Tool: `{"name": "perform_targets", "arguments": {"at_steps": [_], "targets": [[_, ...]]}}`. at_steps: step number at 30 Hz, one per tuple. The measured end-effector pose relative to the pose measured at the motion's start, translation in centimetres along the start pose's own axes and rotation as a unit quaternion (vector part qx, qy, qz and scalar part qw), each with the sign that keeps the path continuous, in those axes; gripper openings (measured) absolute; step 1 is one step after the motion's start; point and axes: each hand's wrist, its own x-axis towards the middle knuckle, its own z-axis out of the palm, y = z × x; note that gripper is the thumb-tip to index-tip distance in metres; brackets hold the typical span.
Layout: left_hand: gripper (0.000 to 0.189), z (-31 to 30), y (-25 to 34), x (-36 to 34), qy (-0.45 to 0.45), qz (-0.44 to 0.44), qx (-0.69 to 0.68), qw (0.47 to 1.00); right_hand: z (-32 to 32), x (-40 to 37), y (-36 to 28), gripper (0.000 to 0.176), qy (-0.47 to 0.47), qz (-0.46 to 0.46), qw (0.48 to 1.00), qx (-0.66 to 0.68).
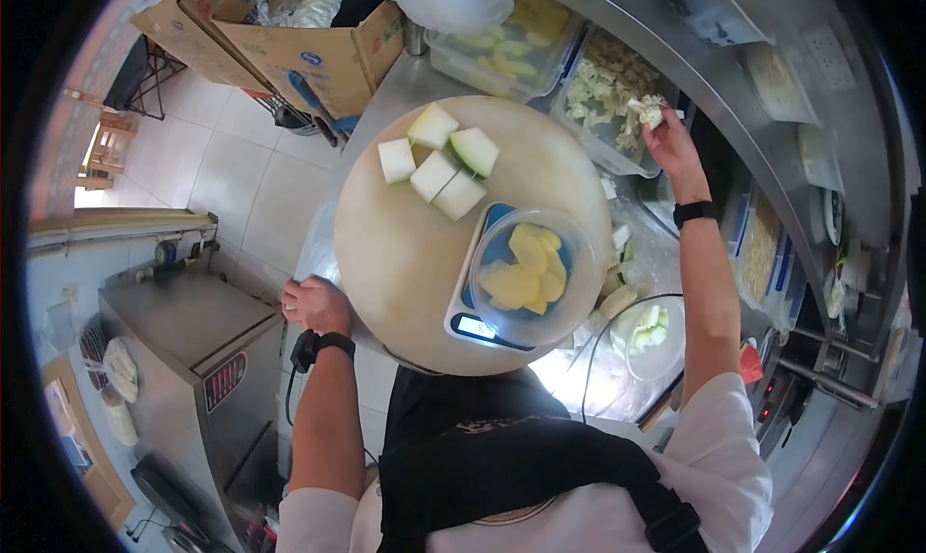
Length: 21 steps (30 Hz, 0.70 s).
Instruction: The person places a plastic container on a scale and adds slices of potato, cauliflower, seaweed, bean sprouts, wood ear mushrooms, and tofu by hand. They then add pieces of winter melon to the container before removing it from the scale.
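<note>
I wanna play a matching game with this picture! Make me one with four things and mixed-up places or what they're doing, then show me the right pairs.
Things:
1. yellow slices
2. right hand
3. white chunks
4. left hand

Places and doings:
A. by the edge of the metal table
B. inside the clear bowl
C. holding a piece of cauliflower
D. lying right on the round board

Right pairs: 1-B, 2-C, 3-D, 4-A
</note>
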Motion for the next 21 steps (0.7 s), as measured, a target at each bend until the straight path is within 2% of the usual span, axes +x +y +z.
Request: {"name": "perform_targets", "arguments": {"at_steps": [3,5,9,11,12,14,15,16,17,18,20,21], "targets": [[0.036,0.7,-0.4,0.2,0.010,0.004,0.006,1.000,-0.3,-0.8,0.1,0.021,-0.014,-0.001,1.000,0.005],[0.036,1.5,-1.0,0.4,0.014,0.011,0.000,1.000,0.1,-2.1,-0.4,0.022,-0.085,-0.003,0.996,0.021],[0.035,0.8,-0.8,0.2,0.026,0.033,-0.008,0.999,7.7,-12.5,-2.7,0.024,-0.123,-0.031,0.992,-0.012],[0.033,1.0,-1.3,0.3,0.056,0.064,-0.003,0.996,11.8,-18.5,-2.4,0.027,-0.258,-0.077,0.942,-0.200],[0.032,1.7,-1.5,0.4,0.085,0.095,0.002,0.992,12.2,-19.7,-1.8,0.030,-0.286,-0.094,0.914,-0.273],[0.034,2.9,-1.9,1.0,0.051,0.075,0.023,0.996,14.3,-22.8,-1.2,0.033,-0.296,-0.040,0.849,-0.437],[0.033,2.0,-1.3,0.7,0.056,0.050,-0.001,0.997,14.4,-23.5,-0.8,0.033,-0.296,-0.041,0.847,-0.439],[0.033,1.6,-0.9,0.5,0.062,0.023,-0.027,0.997,14.3,-23.9,-0.3,0.033,-0.274,-0.069,0.813,-0.510],[0.031,1.6,-1.0,0.4,0.081,0.032,-0.028,0.996,14.4,-24.4,0.3,0.032,-0.251,-0.096,0.771,-0.577],[0.031,1.6,-1.0,0.3,0.080,0.028,-0.032,0.996,14.4,-24.9,0.4,0.032,-0.253,-0.099,0.767,-0.581],[0.028,1.6,-1.0,0.5,0.095,0.022,0.006,0.995,14.5,-25.8,-0.1,0.029,-0.236,-0.068,0.828,-0.505],[0.026,2.8,-1.3,0.7,0.157,0.031,0.034,0.986,14.5,-26.3,-0.2,0.029,-0.247,-0.080,0.821,-0.508]]}}
